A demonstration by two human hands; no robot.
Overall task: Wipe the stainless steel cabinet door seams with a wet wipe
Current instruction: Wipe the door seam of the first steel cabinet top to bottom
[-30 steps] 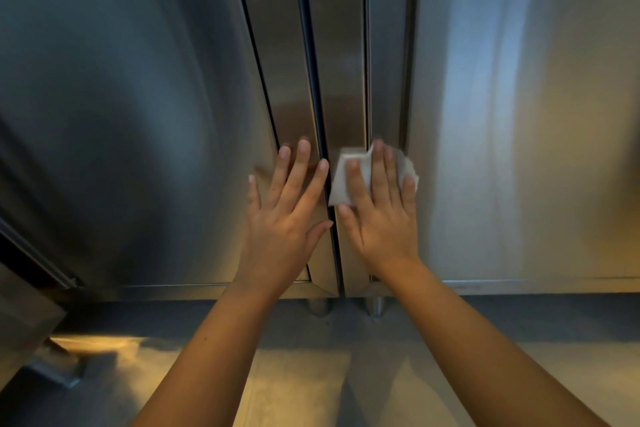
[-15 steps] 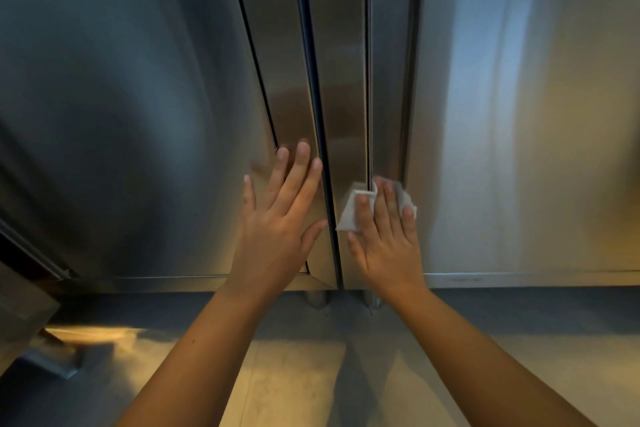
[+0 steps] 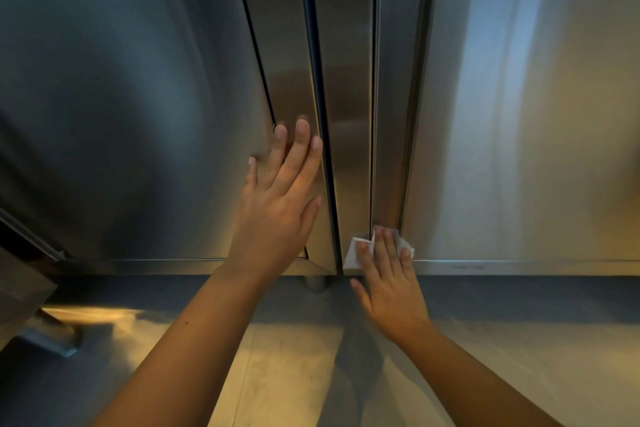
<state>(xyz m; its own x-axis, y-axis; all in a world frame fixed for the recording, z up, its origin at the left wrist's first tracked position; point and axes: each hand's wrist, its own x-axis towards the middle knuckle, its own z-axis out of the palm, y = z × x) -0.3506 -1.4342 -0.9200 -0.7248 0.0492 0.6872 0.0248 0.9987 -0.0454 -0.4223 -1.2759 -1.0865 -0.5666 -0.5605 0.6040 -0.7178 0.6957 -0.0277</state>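
right hand (image 3: 388,284) presses wipe (image 3: 353,255) flat; left hand (image 3: 277,204) flat on door (image 3: 138,114).

Left hand (image 3: 277,215) flat, fingers straight, spread, pointing up; right hand (image 3: 389,282) lower, fingers straight, together; both forearms bare, extended.

Dim indoor light with mixed colour. The brushed stainless steel cabinet doors (image 3: 121,97) are dark blue-grey left of the left hand (image 3: 277,215). Right of the right hand (image 3: 391,288), a pale blue-white streak of reflected light runs vertically, fading to warm yellow further out. The smooth grey floor (image 3: 277,374) glows amber below and left of the left hand, and a dark shadow lies on it under the right hand. The left fingertips (image 3: 303,128) are softly blurred, with faint reflections in the steel above them. Wide-angle distortion tilts the dark vertical door seams (image 3: 313,45) and softens the edges.
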